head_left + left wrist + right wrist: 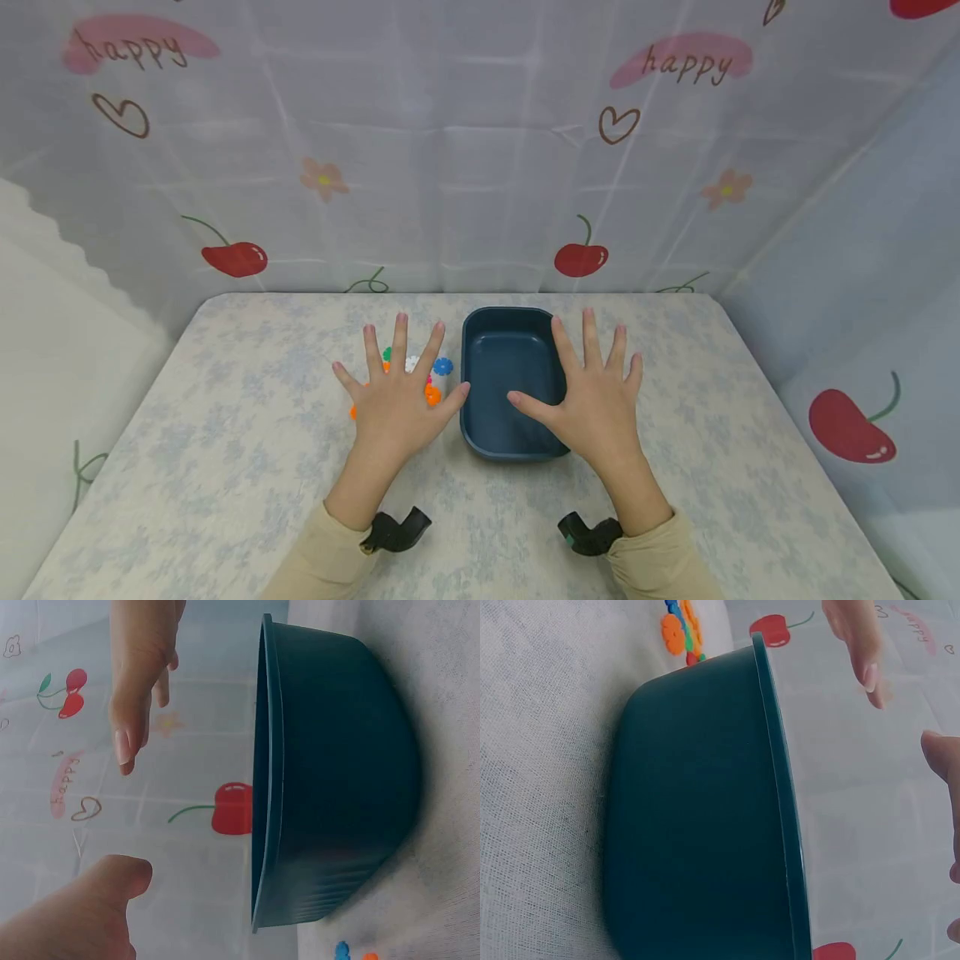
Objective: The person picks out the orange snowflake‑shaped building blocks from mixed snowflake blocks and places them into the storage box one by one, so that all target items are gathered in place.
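In the head view my left hand [393, 408] is spread palm down, fingers apart, over several small coloured flower-like pieces [443, 366]; it partly hides them. My right hand [603, 408], likewise spread and holding nothing, overlaps the right side of a dark blue-green rectangular tub [502, 358]. Both thumbs point inward over the tub. From the left wrist, the tub's side wall [337, 757] shows, with both hands raised above its rim level. The right wrist view has the orange, blue and green pieces [673, 634] past the tub's far end.
A pale floral-patterned cloth [225, 417] covers the table. White curtains [450, 167] printed with cherries, hearts and words stand behind it and along both sides. Black curved wrist mounts [401, 531] sit at both sleeve cuffs.
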Demonstrator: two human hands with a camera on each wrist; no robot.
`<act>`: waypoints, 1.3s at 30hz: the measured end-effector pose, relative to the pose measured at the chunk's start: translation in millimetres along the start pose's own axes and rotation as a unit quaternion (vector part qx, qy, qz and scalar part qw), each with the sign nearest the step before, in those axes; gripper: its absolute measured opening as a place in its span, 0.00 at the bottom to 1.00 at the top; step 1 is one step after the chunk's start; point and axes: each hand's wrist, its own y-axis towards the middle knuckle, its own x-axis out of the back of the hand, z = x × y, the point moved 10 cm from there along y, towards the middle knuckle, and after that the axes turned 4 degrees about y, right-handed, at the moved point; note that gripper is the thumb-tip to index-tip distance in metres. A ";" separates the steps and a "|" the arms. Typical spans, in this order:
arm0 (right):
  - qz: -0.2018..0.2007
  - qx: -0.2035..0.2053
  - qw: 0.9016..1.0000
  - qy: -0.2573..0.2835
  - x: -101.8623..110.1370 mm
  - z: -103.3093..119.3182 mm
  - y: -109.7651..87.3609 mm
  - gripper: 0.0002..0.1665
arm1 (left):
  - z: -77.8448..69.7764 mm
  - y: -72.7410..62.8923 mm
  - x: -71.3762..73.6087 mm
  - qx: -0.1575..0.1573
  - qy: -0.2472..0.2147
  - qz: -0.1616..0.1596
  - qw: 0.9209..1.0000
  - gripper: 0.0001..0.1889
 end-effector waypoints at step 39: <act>0.064 -0.006 0.938 0.340 -79.1 -60.0 -49.7 0.61 | 142.5 -21.1 -66.2 0.039 -0.100 0.027 0.994 0.23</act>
